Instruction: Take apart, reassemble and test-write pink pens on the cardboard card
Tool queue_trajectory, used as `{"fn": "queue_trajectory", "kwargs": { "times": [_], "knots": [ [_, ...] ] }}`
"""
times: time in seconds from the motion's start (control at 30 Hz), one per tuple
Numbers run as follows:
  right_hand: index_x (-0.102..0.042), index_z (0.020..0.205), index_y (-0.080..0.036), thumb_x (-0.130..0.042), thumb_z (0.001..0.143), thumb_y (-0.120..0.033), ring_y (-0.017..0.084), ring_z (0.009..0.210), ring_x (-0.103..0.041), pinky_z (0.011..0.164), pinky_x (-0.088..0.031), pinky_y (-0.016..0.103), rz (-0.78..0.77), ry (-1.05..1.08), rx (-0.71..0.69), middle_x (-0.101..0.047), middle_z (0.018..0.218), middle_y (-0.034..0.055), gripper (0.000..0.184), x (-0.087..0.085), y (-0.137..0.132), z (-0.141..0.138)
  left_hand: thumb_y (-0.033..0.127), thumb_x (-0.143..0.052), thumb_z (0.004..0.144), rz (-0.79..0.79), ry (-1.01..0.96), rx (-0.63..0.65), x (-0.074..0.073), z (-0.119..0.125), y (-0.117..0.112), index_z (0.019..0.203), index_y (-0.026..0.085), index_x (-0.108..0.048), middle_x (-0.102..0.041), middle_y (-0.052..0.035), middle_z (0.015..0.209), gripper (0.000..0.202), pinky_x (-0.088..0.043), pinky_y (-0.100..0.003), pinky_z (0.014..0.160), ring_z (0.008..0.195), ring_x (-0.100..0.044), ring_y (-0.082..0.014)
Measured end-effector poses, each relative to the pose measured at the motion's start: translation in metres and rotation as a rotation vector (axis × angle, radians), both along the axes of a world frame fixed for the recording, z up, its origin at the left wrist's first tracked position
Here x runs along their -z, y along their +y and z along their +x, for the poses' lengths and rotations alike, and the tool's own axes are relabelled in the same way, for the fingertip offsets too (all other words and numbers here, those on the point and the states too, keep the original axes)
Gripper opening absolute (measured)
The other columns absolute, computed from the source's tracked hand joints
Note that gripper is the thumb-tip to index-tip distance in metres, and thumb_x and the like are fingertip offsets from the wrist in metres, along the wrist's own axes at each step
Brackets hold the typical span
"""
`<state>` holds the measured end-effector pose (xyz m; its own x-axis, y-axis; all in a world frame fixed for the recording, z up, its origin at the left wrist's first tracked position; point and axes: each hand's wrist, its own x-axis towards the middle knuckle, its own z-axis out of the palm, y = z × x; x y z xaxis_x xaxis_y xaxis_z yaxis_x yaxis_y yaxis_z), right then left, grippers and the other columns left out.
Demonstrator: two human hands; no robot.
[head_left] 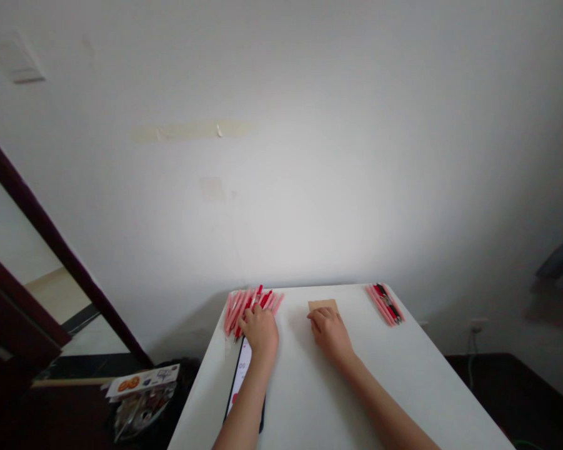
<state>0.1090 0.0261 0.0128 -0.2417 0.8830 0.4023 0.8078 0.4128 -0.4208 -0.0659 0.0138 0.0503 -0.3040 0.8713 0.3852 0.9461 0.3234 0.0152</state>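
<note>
At the far left corner of the white table, my left hand (261,330) reaches into a loose pile of pink and red pens (233,312). Its fingers are bent down over the pens and look closed on one, though the fingertips are partly hidden. Near the middle of the far side, my right hand (328,330) lies over a small brown piece of card (322,304). The fingers of this hand are curled in, and whatever lies under them is hidden. A neater group of pink, red and black pens (385,305) lies at the far right corner.
Under my left forearm lies a phone (240,375) with a lit screen. The white table (304,400) meets the wall (337,187) at its far edge. On the floor to the left stands a black bag-lined bin (145,412) holding packaging.
</note>
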Motion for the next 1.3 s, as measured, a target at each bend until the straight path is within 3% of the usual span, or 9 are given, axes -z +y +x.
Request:
{"fn": "queue_trajectory", "kwargs": {
  "times": [0.47,0.67,0.9,1.13,1.3],
  "knots": [
    [-0.068,0.097,-0.022,-0.046,0.091,-0.021,0.021,0.102,-0.057,0.089,-0.041,0.032,0.026,0.02,0.039,-0.068,0.103,0.0062,0.024,0.0,0.001,0.013,0.023,-0.045,0.086,0.095,-0.036,0.044,0.001,0.016,0.001,0.095,0.021,-0.071,-0.066,-0.0096,0.103,0.028,-0.035,-0.047,0.088,0.1,-0.053,-0.0286],
    [-0.066,0.102,-0.021,-0.044,0.089,-0.017,0.021,0.104,-0.056,0.091,-0.042,0.033,0.036,0.065,0.092,-0.067,0.105,0.0064,0.025,-0.002,0.001,0.035,0.028,-0.049,0.085,0.098,-0.129,0.228,0.002,0.032,0.005,0.089,0.024,-0.07,-0.065,-0.0071,0.102,0.022,-0.037,-0.04,0.084,0.099,-0.055,-0.0259],
    [-0.06,0.115,-0.018,-0.045,0.088,-0.018,0.023,0.108,-0.054,0.093,-0.043,0.035,0.06,0.058,0.159,-0.062,0.113,0.01,0.03,0.001,-0.002,0.063,0.028,-0.054,0.085,-0.016,-0.385,0.426,0.007,0.055,0.003,0.086,0.025,-0.07,-0.065,-0.0034,0.092,0.016,-0.037,-0.031,0.08,0.088,-0.058,-0.0173],
    [-0.06,0.12,-0.021,-0.046,0.09,-0.022,0.024,0.106,-0.055,0.089,-0.047,0.038,0.084,0.056,0.132,-0.059,0.114,0.0107,0.033,0.015,-0.003,0.084,0.028,-0.054,0.086,0.044,-0.427,0.558,0.024,0.069,-0.002,0.088,0.026,-0.068,-0.066,-0.0005,0.092,0.014,-0.026,-0.047,0.104,0.095,-0.057,-0.0191],
    [-0.065,0.116,-0.027,-0.049,0.09,-0.027,0.024,0.099,-0.058,0.082,-0.048,0.037,0.109,0.056,0.157,-0.058,0.104,0.0103,0.031,0.024,-0.005,0.094,0.028,-0.052,0.087,0.062,-0.447,0.629,0.033,0.072,-0.006,0.09,0.026,-0.067,-0.066,-0.0004,0.094,0.015,-0.024,-0.052,0.107,0.098,-0.057,-0.0192]
  ]
}}
